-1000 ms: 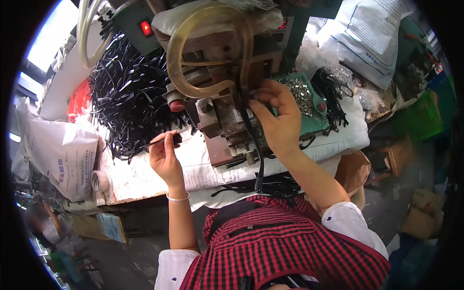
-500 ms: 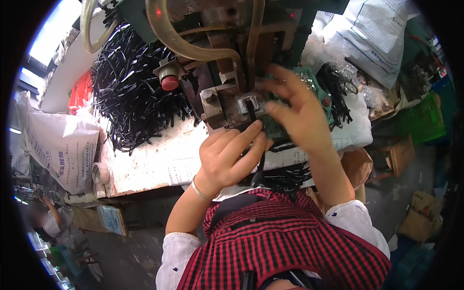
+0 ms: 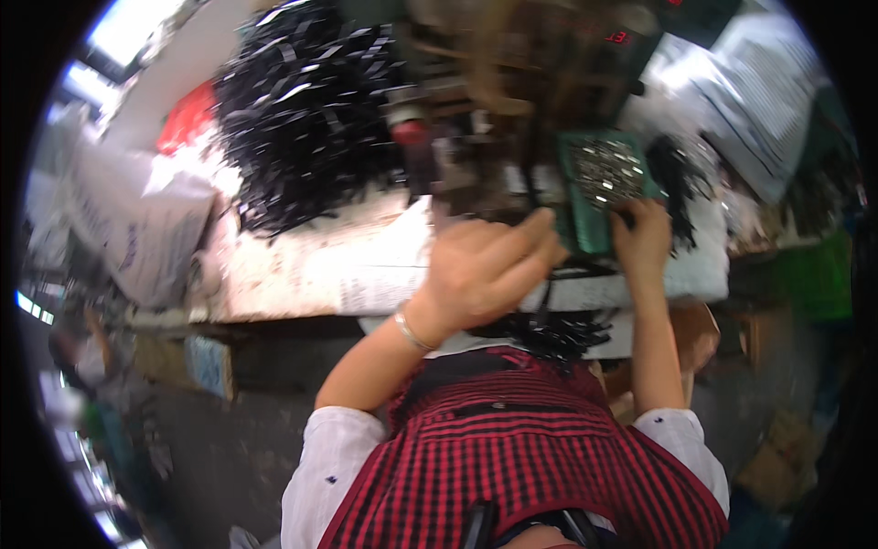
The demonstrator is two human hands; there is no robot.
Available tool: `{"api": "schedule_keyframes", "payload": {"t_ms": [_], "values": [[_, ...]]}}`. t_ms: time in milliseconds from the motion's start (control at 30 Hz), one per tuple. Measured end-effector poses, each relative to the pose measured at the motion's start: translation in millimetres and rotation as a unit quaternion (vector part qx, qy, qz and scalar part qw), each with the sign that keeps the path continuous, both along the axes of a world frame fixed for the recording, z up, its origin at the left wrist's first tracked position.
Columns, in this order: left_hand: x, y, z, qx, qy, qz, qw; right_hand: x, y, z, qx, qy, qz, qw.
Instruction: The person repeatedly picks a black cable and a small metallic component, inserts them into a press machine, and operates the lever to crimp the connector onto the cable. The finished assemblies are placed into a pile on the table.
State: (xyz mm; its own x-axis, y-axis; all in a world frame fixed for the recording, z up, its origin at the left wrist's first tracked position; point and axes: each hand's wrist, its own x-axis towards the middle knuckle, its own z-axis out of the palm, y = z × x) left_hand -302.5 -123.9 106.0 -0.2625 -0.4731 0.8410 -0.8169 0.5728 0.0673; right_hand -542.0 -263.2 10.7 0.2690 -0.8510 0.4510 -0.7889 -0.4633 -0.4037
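Note:
My left hand [image 3: 489, 274] is closed in front of the press. Its fingers pinch a thin black strap [image 3: 546, 304], whose loose end hangs below them. Another dark narrow piece stands up at the press [image 3: 498, 174], too blurred to tell whether it is the same strap. My right hand [image 3: 645, 236] is at the right rim of a green tray [image 3: 593, 231], fingers bent together. Small shiny metal pieces [image 3: 605, 172] fill the far part of that tray. What the right fingertips hold, if anything, cannot be made out.
A large heap of black straps [image 3: 311, 119] lies left of the press, near a red button [image 3: 409, 133]. More straps [image 3: 675, 188] lie right of the tray, others [image 3: 558, 337] at the table's front edge. White sacks [image 3: 137, 215] stand left; another sack [image 3: 764, 101] is back right.
My right hand has moved from beside the press to the right, down to the green tray. My left hand has shifted right, still closed on the strap. The whole view has shifted and blurred.

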Motion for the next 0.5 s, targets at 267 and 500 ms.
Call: {"api": "schedule_keyframes", "payload": {"t_ms": [267, 500], "values": [[33.5, 112.0, -17.2, 0.063, 0.018, 0.183, 0.981, -1.6, 22.2, -4.3, 0.038, -0.118, -0.051, 0.991], [168.4, 84.6, 35.6, -0.043, -0.061, 0.474, 0.877, 15.6, 7.9, 15.8, -0.022, -0.192, 0.062, 0.979]]}}
